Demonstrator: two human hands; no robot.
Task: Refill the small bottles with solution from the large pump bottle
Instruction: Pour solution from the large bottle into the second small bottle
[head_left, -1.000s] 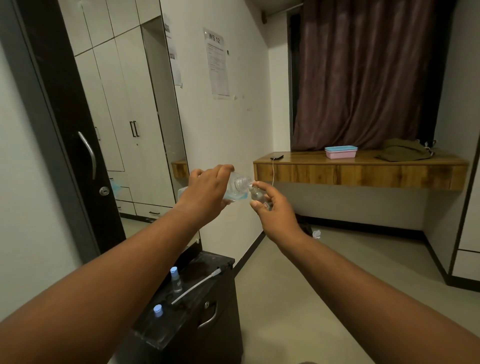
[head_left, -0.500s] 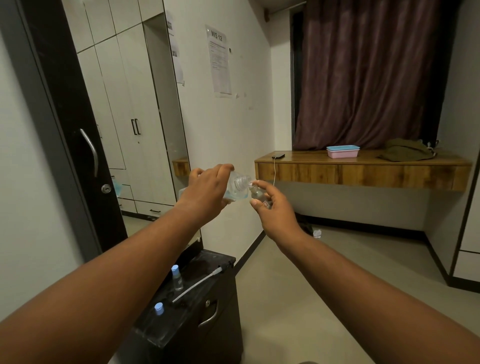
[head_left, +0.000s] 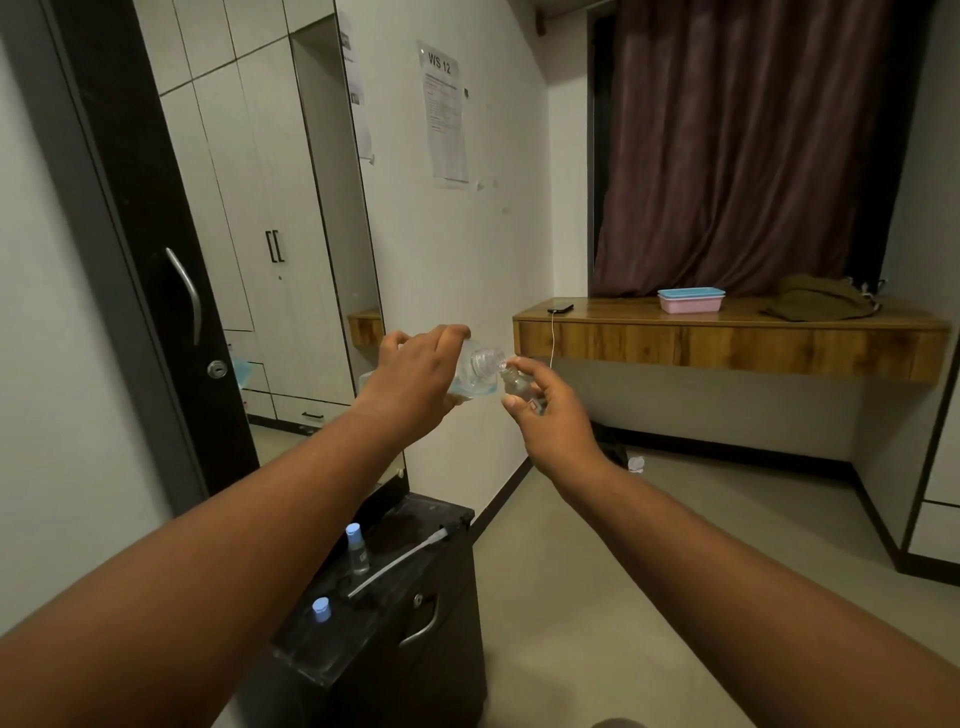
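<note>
My left hand (head_left: 415, 371) grips the large clear bottle (head_left: 480, 369), which holds a little blue liquid and is tipped sideways with its open threaded neck pointing right. The neck touches the mouth of a small clear bottle (head_left: 514, 384) that my right hand (head_left: 550, 415) holds between thumb and fingers. Both are raised at chest height in front of the wall. Below, on a black cabinet (head_left: 415, 587), stand two small bottles with blue caps (head_left: 357, 548) (head_left: 321, 609), and the white pump tube (head_left: 397, 564) lies beside them.
A wooden wall shelf (head_left: 727, 343) at the right carries a pink and blue box (head_left: 691, 300), a phone on a cable (head_left: 561, 308) and a folded green cloth (head_left: 815, 304). A dark door (head_left: 171, 291) stands at the left, a mirror and wardrobe behind it.
Both hands hold almost the same pose. The large bottle stays tipped against the small bottle's mouth; only the camera has shifted slightly.
</note>
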